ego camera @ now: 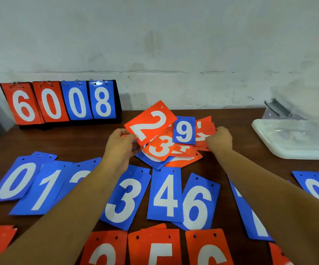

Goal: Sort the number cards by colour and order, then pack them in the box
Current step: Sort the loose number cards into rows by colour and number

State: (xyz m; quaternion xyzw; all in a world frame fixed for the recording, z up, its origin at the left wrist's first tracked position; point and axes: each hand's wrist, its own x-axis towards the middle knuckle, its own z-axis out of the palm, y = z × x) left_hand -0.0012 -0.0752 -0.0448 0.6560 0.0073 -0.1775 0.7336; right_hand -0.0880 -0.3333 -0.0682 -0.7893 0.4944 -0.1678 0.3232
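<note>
Left hand (119, 143) pinches red 2 card (151, 122), tilted above mixed pile (171, 150) mid-table; right hand (219, 139) curled, gripping red cards (204, 131) at pile's right edge; clear box (292, 138) far right

One head-worn wide-angle view is being used. The table (68, 142) is being looked down on from close above, facing the wall (155, 35), which is being framed across the upper half.

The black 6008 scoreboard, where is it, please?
In head view, the black scoreboard stands far left by the white wall, left of the mixed card pile.
</note>
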